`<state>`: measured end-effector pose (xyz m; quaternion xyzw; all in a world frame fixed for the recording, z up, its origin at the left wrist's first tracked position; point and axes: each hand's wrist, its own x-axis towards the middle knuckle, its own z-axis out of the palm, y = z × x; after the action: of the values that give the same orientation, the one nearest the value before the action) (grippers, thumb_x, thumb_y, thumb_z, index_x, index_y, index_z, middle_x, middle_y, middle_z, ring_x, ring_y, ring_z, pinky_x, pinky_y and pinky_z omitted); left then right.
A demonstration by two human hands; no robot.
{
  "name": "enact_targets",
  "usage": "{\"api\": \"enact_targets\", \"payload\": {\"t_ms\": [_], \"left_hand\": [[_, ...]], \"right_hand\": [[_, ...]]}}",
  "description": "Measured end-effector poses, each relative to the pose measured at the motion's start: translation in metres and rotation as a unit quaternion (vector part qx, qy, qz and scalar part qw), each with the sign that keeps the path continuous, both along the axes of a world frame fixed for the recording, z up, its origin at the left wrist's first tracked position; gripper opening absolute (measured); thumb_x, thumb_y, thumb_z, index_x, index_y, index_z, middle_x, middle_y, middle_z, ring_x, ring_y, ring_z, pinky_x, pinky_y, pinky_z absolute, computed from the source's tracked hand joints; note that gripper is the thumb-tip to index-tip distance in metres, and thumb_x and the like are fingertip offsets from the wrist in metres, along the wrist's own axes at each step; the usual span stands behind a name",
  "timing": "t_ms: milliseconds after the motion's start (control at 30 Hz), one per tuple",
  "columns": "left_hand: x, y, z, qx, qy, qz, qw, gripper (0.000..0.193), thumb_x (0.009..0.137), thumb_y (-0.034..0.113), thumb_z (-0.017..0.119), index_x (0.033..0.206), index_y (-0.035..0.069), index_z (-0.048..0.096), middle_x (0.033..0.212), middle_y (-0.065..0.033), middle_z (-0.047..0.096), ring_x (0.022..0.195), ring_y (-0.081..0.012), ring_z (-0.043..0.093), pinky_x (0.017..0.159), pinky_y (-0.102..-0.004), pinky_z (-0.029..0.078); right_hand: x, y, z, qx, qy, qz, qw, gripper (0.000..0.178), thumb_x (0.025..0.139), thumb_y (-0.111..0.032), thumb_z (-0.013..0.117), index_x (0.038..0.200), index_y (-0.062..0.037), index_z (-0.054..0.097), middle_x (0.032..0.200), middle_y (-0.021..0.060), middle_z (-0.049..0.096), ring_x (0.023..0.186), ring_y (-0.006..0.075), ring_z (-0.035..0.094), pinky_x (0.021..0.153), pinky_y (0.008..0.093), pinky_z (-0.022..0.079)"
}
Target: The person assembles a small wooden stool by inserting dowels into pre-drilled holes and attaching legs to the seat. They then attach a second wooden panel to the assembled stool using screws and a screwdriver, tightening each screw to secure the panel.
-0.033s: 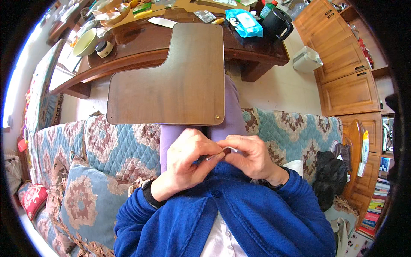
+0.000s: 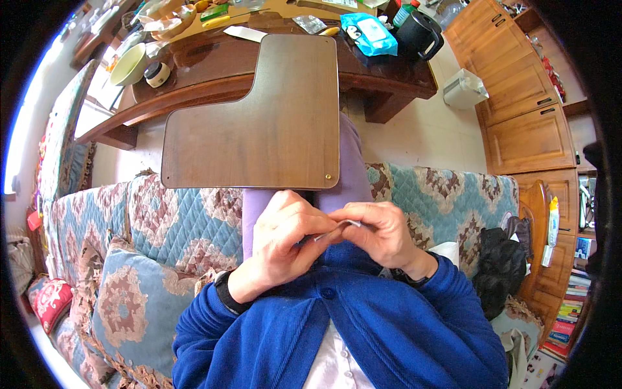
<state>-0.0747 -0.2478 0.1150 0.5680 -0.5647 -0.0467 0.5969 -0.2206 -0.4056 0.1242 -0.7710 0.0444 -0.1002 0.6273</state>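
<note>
In front of my body, above my lap, both hands meet fingertip to fingertip. My left hand point(image 2: 285, 236) is closed, thumb and fingers pinched. My right hand point(image 2: 376, 235) is closed too, pinching from the other side. Between them shows the edge of a small thin pale piece point(image 2: 352, 223), mostly hidden by my fingers; its kind is not clear. Just beyond my hands, an L-shaped brown wooden board point(image 2: 285, 123) with rounded corners rests on my legs. A small brass-coloured stud sits at its near right corner.
A dark wooden table point(image 2: 207, 74) stands beyond the board. On it are a pale green bowl point(image 2: 129, 65), a small jar point(image 2: 157, 74), a blue wipes pack point(image 2: 369, 35) and a black kettle point(image 2: 418, 34). A quilted sofa point(image 2: 188, 214) lies either side of me. A bin point(image 2: 464, 89) stands near wooden cabinets.
My left hand has risen very slightly, its knuckles a little higher. The thin piece remains pinched between both hands.
</note>
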Motion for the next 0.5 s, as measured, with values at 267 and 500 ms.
{"api": "enact_targets", "payload": {"t_ms": [267, 500], "left_hand": [[0.037, -0.018, 0.005, 0.045, -0.25, 0.086, 0.963, 0.032, 0.069, 0.022, 0.086, 0.094, 0.011, 0.07, 0.095, -0.0039, 0.067, 0.088, -0.0272, 0.061, 0.085, -0.0438, 0.045], [0.095, -0.011, 0.008, 0.347, -0.372, 0.116, 0.853, 0.121, 0.052, 0.044, 0.097, 0.154, 0.011, 0.042, 0.163, -0.0216, 0.029, 0.148, -0.0479, 0.027, 0.122, -0.0593, 0.025]], "right_hand": [[0.013, -0.028, -0.019, 0.161, -0.029, -0.117, 0.98, 0.025, 0.103, -0.023, 0.064, 0.102, 0.0009, 0.072, 0.081, 0.0066, 0.072, 0.075, 0.011, 0.067, 0.072, 0.0265, 0.055], [0.025, -0.053, -0.089, 0.381, 0.025, -0.172, 0.908, 0.036, 0.109, -0.033, 0.052, 0.099, -0.0027, 0.069, 0.091, 0.0084, 0.073, 0.081, 0.0137, 0.069, 0.071, 0.0283, 0.056]]}}
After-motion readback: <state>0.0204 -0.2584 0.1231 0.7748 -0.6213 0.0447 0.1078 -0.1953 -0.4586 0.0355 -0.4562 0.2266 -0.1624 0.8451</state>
